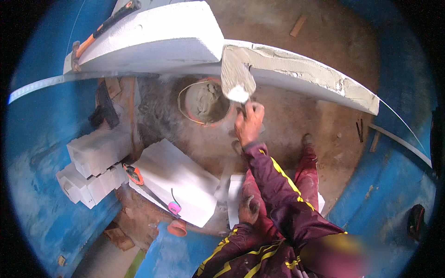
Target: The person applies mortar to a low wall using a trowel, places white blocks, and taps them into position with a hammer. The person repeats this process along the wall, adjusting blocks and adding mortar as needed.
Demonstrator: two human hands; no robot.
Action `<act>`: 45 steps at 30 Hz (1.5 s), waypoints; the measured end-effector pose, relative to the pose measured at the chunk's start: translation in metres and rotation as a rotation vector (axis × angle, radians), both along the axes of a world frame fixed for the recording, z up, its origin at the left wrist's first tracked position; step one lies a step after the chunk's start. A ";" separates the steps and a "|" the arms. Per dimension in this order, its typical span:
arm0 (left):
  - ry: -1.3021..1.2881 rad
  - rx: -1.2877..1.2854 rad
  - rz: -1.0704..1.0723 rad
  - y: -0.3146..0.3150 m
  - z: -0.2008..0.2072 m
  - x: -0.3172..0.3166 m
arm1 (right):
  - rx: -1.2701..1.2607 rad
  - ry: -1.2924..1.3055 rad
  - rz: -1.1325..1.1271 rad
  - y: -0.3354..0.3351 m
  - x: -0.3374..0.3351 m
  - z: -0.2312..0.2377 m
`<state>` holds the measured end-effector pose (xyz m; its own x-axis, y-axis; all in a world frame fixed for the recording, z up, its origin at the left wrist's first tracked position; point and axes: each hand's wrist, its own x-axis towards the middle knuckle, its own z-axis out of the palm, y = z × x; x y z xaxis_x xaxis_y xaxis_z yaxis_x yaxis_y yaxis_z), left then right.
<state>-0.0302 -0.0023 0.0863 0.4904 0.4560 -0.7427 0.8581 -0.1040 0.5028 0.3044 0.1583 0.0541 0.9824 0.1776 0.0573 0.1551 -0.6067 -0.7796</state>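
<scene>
While mortar hides trowel [237, 76] (blade), handle's enclosed.

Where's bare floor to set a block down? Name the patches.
Bare floor right of the foot, under the mortared wall course, and between mortar bucket and big white block. Crowded left: stacked blocks, saw and tape measure on that block.
</scene>
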 end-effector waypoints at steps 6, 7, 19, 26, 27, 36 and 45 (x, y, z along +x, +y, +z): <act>0.010 -0.031 0.105 0.014 0.008 0.017 | 0.029 0.179 0.178 -0.084 -0.054 0.012; 0.036 -0.029 0.110 0.014 0.007 0.018 | -0.014 0.239 0.245 -0.088 -0.055 0.007; -0.053 0.131 0.252 0.025 -0.016 0.003 | -1.065 0.267 1.034 0.102 0.023 -0.258; 0.050 0.052 0.360 0.039 -0.008 0.014 | -1.061 0.272 1.424 0.127 -0.037 -0.304; 0.038 0.058 0.367 0.040 -0.008 0.014 | -1.048 0.353 1.357 0.126 -0.042 -0.301; 0.013 0.131 0.318 0.014 -0.010 0.013 | -0.167 1.356 0.901 0.102 -0.012 -0.274; 0.039 0.147 0.265 -0.036 -0.017 0.027 | 0.218 1.138 0.754 -0.032 0.019 -0.142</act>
